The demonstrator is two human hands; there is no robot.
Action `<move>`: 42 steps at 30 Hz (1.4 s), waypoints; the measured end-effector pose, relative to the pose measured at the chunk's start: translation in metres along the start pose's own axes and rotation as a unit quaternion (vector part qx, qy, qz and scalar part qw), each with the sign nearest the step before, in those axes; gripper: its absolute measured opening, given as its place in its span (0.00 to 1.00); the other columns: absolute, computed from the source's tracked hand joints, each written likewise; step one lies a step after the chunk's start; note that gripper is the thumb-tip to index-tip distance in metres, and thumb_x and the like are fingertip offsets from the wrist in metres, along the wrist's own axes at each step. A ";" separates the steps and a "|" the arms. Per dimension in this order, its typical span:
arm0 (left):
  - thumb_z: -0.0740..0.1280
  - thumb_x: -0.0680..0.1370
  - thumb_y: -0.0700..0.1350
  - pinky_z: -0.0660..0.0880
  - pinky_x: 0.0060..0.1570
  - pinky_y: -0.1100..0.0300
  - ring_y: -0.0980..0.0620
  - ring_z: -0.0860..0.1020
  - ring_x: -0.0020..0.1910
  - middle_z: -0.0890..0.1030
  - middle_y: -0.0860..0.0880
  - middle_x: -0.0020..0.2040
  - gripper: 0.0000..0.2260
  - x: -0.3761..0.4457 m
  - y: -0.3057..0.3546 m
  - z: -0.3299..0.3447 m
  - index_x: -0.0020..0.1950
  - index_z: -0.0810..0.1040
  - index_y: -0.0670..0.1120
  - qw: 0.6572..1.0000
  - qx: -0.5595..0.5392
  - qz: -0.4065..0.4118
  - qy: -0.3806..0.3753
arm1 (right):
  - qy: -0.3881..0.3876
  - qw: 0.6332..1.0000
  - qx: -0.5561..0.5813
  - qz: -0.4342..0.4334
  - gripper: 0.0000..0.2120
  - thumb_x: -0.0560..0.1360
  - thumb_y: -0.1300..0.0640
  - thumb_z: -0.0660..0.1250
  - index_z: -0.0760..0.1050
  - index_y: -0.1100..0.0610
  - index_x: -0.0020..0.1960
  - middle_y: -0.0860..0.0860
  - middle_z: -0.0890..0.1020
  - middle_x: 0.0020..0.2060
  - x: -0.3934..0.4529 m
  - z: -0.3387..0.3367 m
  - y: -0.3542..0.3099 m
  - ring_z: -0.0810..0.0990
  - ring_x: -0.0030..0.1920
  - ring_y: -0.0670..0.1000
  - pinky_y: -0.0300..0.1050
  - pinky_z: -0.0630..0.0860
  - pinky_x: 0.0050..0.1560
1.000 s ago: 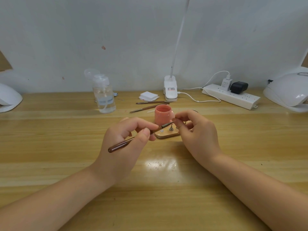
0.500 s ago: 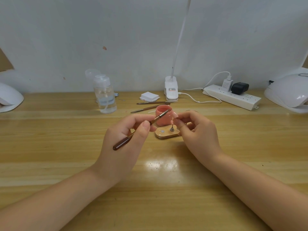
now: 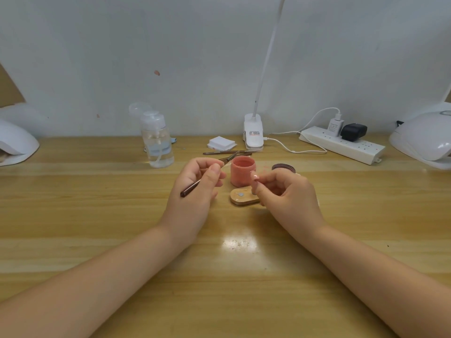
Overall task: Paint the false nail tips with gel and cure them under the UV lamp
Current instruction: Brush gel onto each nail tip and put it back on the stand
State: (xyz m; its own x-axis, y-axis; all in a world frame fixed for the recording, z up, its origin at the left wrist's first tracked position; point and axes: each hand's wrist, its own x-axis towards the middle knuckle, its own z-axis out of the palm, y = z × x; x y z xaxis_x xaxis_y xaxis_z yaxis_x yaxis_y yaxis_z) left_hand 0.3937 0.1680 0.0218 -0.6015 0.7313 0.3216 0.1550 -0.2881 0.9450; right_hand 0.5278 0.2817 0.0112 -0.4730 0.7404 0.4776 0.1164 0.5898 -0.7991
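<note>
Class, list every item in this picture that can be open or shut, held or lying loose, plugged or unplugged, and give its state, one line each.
Pink gel jar: open, lid off.
Dark lid: lying on the table behind the right hand.
Brush: gripped in the left hand, tip at the jar's rim.
Nail tip: on its stand, pinched by the right hand.
Pump bottle: cap flipped open.
Power strip: two plugs in.

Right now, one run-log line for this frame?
phase: loading brush | left hand: holds brush, tip at pink gel jar rim | right hand: pinches nail tip over wooden stand | jar lid: off
</note>
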 end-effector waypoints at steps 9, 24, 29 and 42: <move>0.61 0.83 0.44 0.78 0.47 0.61 0.59 0.78 0.46 0.78 0.50 0.44 0.05 0.016 -0.013 0.017 0.50 0.75 0.49 0.998 -0.028 -0.002 -0.052 | -0.029 0.998 -0.058 0.006 0.04 0.72 0.52 0.73 0.83 0.50 0.39 0.47 0.79 0.27 0.002 0.001 0.006 0.75 0.30 0.45 0.44 0.72 0.35; 0.63 0.76 0.52 0.78 0.58 0.45 0.57 0.78 0.49 0.80 0.55 0.45 0.04 -0.001 -0.009 0.014 0.46 0.78 0.56 0.996 -0.047 -0.004 -0.072 | -0.074 0.960 -0.268 0.002 0.10 0.72 0.40 0.68 0.84 0.44 0.40 0.40 0.72 0.24 -0.004 -0.003 -0.005 0.73 0.35 0.44 0.37 0.59 0.30; 0.63 0.76 0.52 0.78 0.57 0.43 0.59 0.79 0.48 0.81 0.57 0.44 0.05 -0.003 -0.008 0.013 0.45 0.78 0.58 0.997 -0.029 0.008 -0.073 | -0.073 0.894 -0.442 -0.023 0.16 0.69 0.39 0.65 0.77 0.52 0.35 0.46 0.76 0.29 0.008 -0.031 -0.022 0.76 0.33 0.49 0.39 0.65 0.29; 0.63 0.76 0.52 0.79 0.57 0.47 0.58 0.79 0.48 0.80 0.57 0.44 0.05 -0.006 -0.006 0.014 0.46 0.78 0.55 0.996 -0.021 0.018 -0.081 | -0.220 0.895 -0.368 0.126 0.34 0.63 0.26 0.66 0.70 0.36 0.67 0.37 0.70 0.37 0.042 -0.078 0.025 0.73 0.46 0.45 0.43 0.69 0.41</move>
State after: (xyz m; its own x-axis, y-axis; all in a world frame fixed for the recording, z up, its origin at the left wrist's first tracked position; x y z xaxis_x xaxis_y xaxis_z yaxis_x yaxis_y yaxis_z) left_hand 0.4072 0.1735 0.0153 -0.4611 0.8096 0.3631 0.1382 -0.3387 0.9307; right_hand 0.5789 0.3525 0.0394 -0.6291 0.7773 -0.0031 0.7354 0.5938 -0.3265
